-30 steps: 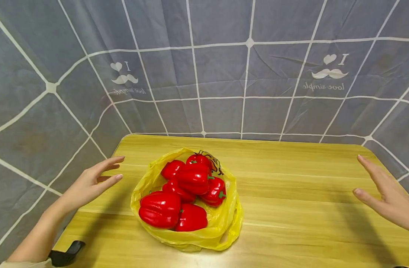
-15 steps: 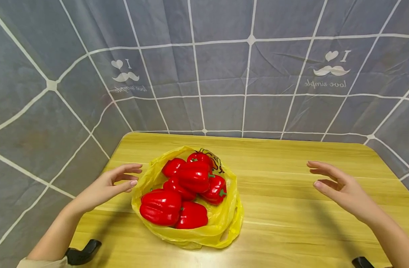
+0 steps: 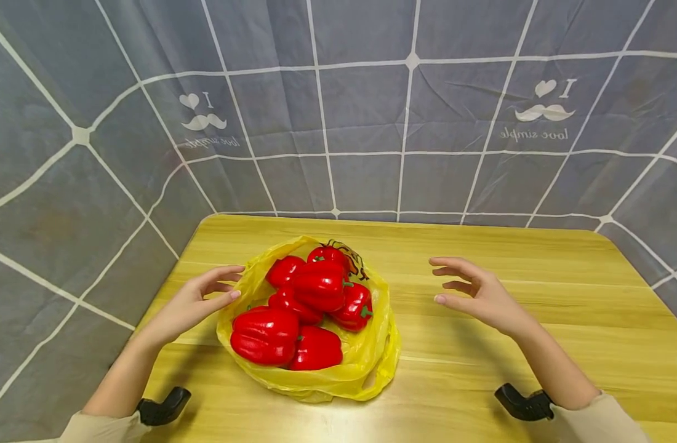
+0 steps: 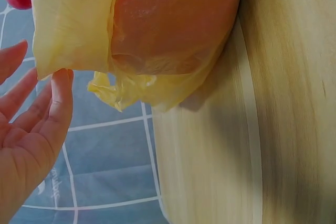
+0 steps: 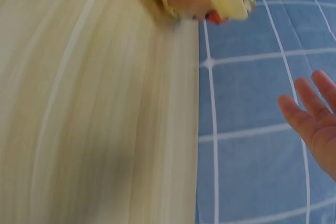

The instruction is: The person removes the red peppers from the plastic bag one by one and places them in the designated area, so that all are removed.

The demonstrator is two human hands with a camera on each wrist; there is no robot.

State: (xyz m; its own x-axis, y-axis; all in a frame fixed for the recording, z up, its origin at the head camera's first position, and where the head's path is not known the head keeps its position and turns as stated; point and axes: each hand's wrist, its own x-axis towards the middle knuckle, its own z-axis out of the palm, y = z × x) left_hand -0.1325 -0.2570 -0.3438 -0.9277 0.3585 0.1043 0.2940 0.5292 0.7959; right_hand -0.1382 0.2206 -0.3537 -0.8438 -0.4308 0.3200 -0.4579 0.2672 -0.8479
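Note:
A yellow plastic bag stands wide-mouthed on the table, left of the middle. Several glossy red bell peppers with green stems are heaped inside it. My left hand is at the bag's left side, fingers relaxed and fingertips right at the rim. In the left wrist view a fingertip of that hand meets the lower edge of the bag. My right hand hovers to the right of the bag, apart from it, with loosely bent fingers and nothing in them. The right wrist view shows its fingers spread apart.
The wood-grain table extends to the right beyond my right hand. Behind and left of it hangs a grey-blue curtain with white lines. Black devices are worn at both wrists. One bag handle droops at the front right.
My right hand has come far leftward toward the bag. My left hand has moved right, up to the bag's rim. The bag and peppers have stayed in place.

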